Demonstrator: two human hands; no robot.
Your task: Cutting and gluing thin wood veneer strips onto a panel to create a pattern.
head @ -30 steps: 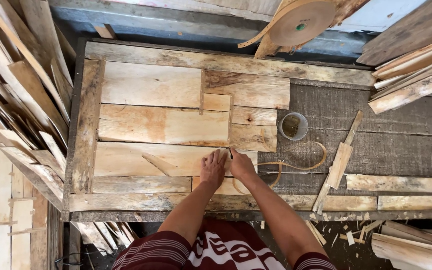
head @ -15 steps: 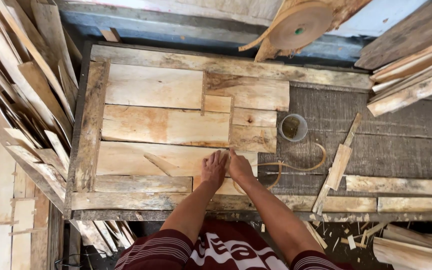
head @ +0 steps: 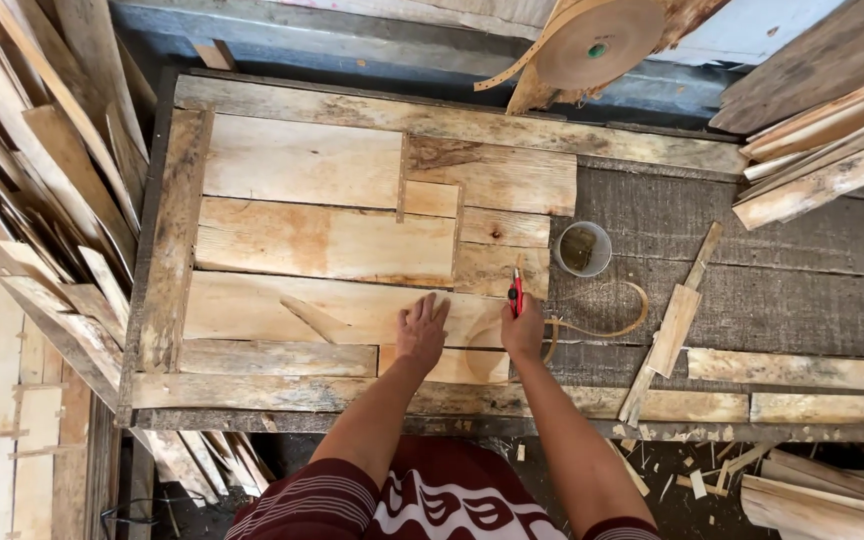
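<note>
Apart now, the left hand (head: pixel 422 330) lies flat on the board (head: pixel 352 310), the right hand (head: pixel 522 330) clamps a red cutter (head: pixel 516 293) — a slip could nick nearby fingers.

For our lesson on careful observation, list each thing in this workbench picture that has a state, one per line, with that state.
Left hand: flat, palm down on the pale boards.
Right hand: closed around a red knife, which points away from the person.
Pale boards: lying flat, fitted edge to edge inside a frame.
Small pot: upright, uncovered.
Tape roll: partly unwound, one end hanging loose.
Loose strip: curled on the bench.
</note>
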